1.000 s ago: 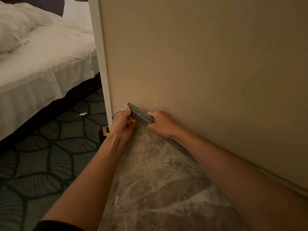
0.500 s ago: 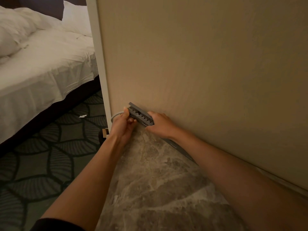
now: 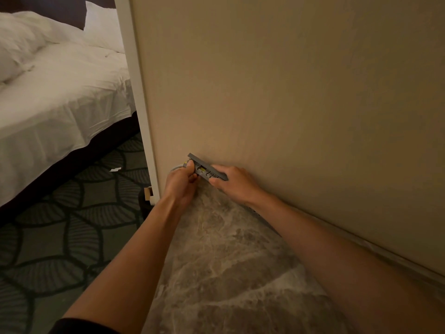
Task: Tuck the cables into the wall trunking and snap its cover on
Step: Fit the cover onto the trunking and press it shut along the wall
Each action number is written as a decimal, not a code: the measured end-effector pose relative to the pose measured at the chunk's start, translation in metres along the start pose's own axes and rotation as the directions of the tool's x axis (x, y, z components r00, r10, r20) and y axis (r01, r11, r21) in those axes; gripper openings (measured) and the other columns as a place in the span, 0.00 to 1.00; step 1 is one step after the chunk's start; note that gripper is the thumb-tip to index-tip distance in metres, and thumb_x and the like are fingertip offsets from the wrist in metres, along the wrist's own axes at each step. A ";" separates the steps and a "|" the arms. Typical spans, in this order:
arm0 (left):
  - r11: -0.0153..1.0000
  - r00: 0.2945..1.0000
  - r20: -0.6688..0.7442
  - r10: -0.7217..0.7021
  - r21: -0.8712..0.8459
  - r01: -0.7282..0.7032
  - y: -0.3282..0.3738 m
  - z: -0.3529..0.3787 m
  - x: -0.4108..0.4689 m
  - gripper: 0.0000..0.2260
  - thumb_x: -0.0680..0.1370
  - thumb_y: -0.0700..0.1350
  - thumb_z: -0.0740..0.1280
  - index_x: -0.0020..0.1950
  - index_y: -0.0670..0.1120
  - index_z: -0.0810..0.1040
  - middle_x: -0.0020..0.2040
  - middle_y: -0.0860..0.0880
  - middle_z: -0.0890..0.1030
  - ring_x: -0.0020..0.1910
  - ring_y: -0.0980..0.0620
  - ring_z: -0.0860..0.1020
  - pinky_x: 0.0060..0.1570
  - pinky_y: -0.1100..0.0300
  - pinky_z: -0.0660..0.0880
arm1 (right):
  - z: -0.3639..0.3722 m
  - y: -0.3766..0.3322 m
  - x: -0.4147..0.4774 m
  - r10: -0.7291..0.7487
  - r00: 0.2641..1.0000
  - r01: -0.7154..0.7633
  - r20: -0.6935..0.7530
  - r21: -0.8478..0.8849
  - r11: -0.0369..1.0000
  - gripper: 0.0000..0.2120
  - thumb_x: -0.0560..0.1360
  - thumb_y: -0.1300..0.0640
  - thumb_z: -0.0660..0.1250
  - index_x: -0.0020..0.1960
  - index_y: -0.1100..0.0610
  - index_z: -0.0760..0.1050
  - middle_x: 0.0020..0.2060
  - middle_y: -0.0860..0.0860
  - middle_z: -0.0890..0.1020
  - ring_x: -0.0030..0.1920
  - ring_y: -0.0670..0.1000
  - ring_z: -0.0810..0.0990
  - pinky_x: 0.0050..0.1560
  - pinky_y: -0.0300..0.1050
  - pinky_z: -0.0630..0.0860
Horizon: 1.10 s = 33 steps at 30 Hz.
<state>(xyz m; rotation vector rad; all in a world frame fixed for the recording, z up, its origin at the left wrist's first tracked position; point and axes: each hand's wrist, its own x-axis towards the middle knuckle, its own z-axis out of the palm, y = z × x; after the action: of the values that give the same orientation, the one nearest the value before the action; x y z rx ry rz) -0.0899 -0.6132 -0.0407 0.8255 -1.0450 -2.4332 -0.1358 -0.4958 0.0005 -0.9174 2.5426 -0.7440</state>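
A grey slotted trunking runs along the foot of the beige wall, where wall meets marble floor. Its far end sticks out past my hands; the rest is hidden behind my right hand and forearm. My left hand pinches a pale grey cable with a yellow mark at the trunking's open end, thumb pressed against the slots. My right hand grips the trunking just behind that, fingers curled over its top edge. No separate cover is visible.
A white wall corner post stands left of my hands. Beyond it lie a bed with white sheets and dark patterned carpet. A small cardboard piece sits by the corner. Marble floor spreads beneath my arms.
My left hand has shifted slightly right, bringing the cable end up against the trunking's slots. The right hand has stayed on the trunking.
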 end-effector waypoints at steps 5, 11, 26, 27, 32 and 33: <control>1.000 0.997 -0.070 0.024 0.016 -0.023 0.001 0.006 -0.002 0.13 0.81 0.39 0.57 0.37 0.42 0.71 0.32 0.49 0.66 0.23 0.59 0.67 0.25 0.71 0.69 | 0.004 0.000 0.002 -0.050 0.997 0.046 -0.060 -0.070 0.996 0.20 0.77 0.53 0.63 0.69 0.52 0.70 0.62 0.54 0.79 0.61 0.55 0.77 0.53 0.42 0.71; 0.998 0.992 -0.123 0.004 -0.055 -0.011 -0.001 0.008 -0.001 0.14 0.81 0.40 0.58 0.35 0.42 0.70 0.21 0.50 0.71 0.15 0.62 0.66 0.21 0.70 0.68 | 0.013 -0.006 -0.001 -0.096 0.987 0.065 -0.127 -0.233 0.970 0.22 0.79 0.54 0.60 0.72 0.56 0.65 0.64 0.58 0.76 0.64 0.58 0.74 0.60 0.45 0.71; 0.873 0.977 -0.212 0.003 0.478 0.101 0.017 0.011 -0.004 0.18 0.75 0.53 0.67 0.51 0.39 0.74 0.38 0.45 0.75 0.31 0.51 0.75 0.37 0.57 0.78 | 0.030 0.007 -0.024 -0.174 0.975 0.071 -0.137 -0.551 0.831 0.28 0.80 0.63 0.56 0.76 0.57 0.50 0.67 0.58 0.70 0.64 0.58 0.72 0.57 0.50 0.73; 0.850 0.975 -0.221 -0.006 0.512 0.121 0.021 0.011 -0.002 0.17 0.75 0.52 0.67 0.52 0.38 0.74 0.38 0.45 0.76 0.29 0.51 0.75 0.34 0.57 0.79 | 0.032 0.007 -0.025 -0.188 0.970 0.068 -0.153 -0.572 0.818 0.28 0.79 0.64 0.56 0.76 0.58 0.51 0.66 0.58 0.71 0.63 0.58 0.73 0.56 0.50 0.74; 0.776 0.964 -0.231 -0.130 0.581 0.244 0.033 0.014 0.008 0.12 0.77 0.46 0.66 0.54 0.39 0.70 0.37 0.42 0.74 0.28 0.50 0.73 0.14 0.66 0.72 | 0.043 0.015 -0.022 -0.295 0.922 0.058 -0.252 -0.663 0.746 0.32 0.54 0.63 0.80 0.58 0.60 0.79 0.36 0.56 0.83 0.32 0.53 0.82 0.25 0.38 0.75; 0.779 0.962 -0.235 -0.139 0.574 0.253 0.033 0.014 0.010 0.11 0.77 0.45 0.65 0.54 0.39 0.70 0.37 0.42 0.73 0.29 0.49 0.73 0.14 0.67 0.72 | 0.043 0.016 -0.021 -0.301 0.917 0.055 -0.262 -0.665 0.745 0.33 0.51 0.63 0.81 0.56 0.60 0.80 0.34 0.55 0.83 0.30 0.52 0.81 0.23 0.37 0.74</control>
<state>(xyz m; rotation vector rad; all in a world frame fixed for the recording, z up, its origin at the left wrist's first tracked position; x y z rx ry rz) -0.1033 -0.6327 -0.0125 1.3899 -1.7748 -2.1223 -0.1077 -0.4872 -0.0408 -1.3621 3.1448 -0.0242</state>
